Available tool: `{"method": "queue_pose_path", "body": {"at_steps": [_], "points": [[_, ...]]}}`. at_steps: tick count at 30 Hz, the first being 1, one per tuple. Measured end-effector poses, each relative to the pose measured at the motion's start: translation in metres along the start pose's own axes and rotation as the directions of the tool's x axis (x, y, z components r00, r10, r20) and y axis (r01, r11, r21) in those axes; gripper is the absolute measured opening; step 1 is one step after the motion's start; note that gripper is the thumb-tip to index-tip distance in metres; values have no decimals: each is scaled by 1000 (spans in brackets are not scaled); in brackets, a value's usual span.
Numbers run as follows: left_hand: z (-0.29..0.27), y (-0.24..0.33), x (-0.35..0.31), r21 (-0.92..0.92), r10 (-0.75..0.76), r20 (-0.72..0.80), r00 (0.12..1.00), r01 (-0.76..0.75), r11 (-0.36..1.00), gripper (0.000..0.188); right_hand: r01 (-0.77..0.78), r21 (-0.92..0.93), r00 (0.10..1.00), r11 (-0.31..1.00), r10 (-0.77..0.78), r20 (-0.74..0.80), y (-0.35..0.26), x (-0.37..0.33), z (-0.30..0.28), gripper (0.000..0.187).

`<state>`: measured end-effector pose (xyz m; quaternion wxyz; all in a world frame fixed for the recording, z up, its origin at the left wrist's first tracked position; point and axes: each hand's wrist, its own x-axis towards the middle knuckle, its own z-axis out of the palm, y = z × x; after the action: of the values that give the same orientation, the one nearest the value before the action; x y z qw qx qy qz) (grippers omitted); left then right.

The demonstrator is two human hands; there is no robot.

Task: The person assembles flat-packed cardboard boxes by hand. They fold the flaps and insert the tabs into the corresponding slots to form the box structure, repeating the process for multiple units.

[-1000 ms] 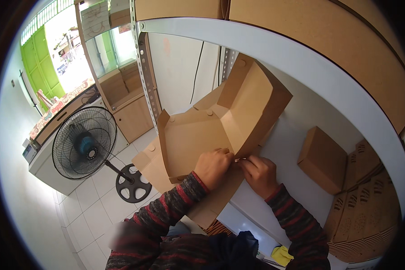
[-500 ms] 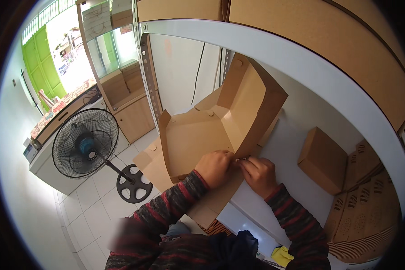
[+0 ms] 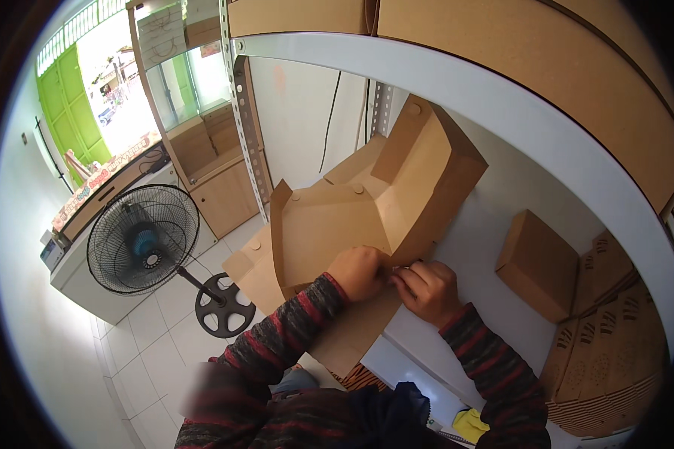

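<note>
A brown cardboard box (image 3: 337, 224), partly folded, lies before me with some walls raised and flaps spread outward. My left hand (image 3: 358, 273) is closed at the box's near corner, its fingers curled over the wall and partly hidden. Just to the right, my right hand (image 3: 427, 290) pinches the cardboard edge at that same corner, thumb and fingers together. The two hands nearly meet there. One flat flap reaches out beneath my left forearm toward me.
A closed brown box (image 3: 538, 266) stands right on the white shelf, beside stacked flat cardboard boxes (image 3: 606, 352). A white metal shelf beam (image 3: 457, 71) arches overhead, carrying large boxes. A standing fan (image 3: 144, 239) is on the tiled floor at left. A yellow cloth (image 3: 469, 425) lies near my right sleeve.
The box has shifted slightly to the right, its raised far wall tilting a little. Both hands stay at the near corner, with small finger movements.
</note>
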<state>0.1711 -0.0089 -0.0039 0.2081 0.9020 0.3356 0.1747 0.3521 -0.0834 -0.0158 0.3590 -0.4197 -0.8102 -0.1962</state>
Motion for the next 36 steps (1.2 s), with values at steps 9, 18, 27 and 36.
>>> {"method": "queue_pose_path", "body": {"at_steps": [9, 18, 27, 36], "points": [[-41, 17, -39, 78, 171, -248, 954, -157, 985, 34, -6, 49, 999, 999, 8, -47, 4, -2, -1, 23], [-100, -138, -43, -101, -331, -401, 854, 318, 943, 46, -401, 362, 802, 842, 513, -306, -9, 8, -18, 72], [-62, -140, -59, -436, -275, -293, 916, 128, 891, 56, -548, 743, 396, 385, 901, -174, 11, 25, 22, 64], [-132, -88, -119, -752, 86, -131, 988, -155, 640, 49, -553, 833, 266, -20, 943, 199, 144, 31, -36, 34]]}}
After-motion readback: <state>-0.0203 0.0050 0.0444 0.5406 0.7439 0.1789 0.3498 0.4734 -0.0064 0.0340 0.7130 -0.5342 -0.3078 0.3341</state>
